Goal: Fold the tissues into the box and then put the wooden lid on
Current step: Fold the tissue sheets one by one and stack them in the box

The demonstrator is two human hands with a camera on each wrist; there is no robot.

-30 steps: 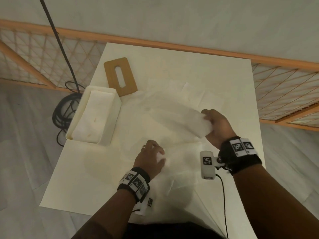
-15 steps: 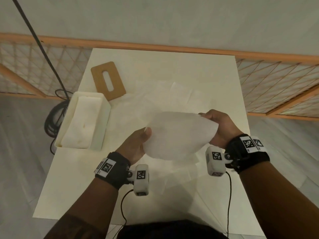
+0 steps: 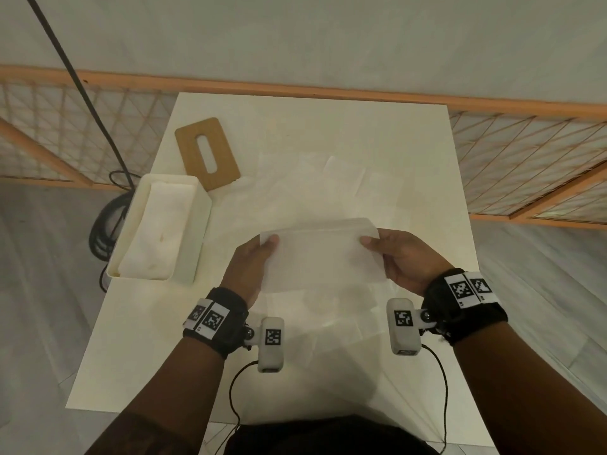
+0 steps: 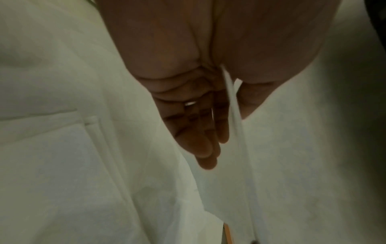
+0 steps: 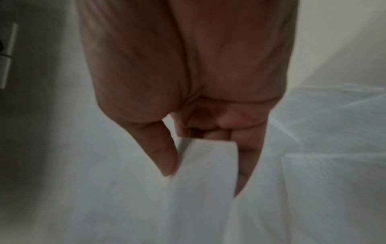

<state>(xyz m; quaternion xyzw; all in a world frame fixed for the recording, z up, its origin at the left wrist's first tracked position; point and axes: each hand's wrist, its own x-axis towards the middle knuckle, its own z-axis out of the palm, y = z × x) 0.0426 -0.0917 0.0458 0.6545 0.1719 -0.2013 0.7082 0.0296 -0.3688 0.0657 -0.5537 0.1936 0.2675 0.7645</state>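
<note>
My left hand (image 3: 249,267) raised ahead of me, thumb on top and fingers (image 4: 205,148) straight beneath, pinching a tissue (image 3: 320,254) edge, my right hand (image 3: 404,261) opposite, thumb over, fingers (image 5: 246,163) under, pinching the other end, both forearms angled inward.

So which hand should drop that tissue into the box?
Probably the left hand: the open white box sits just beside it on the table's left side. The right hand pinches the folded white tissue's far end and would have to cross over.

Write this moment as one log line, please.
left hand: holds tissue | right hand: holds tissue | box: open | lid: on table
</note>
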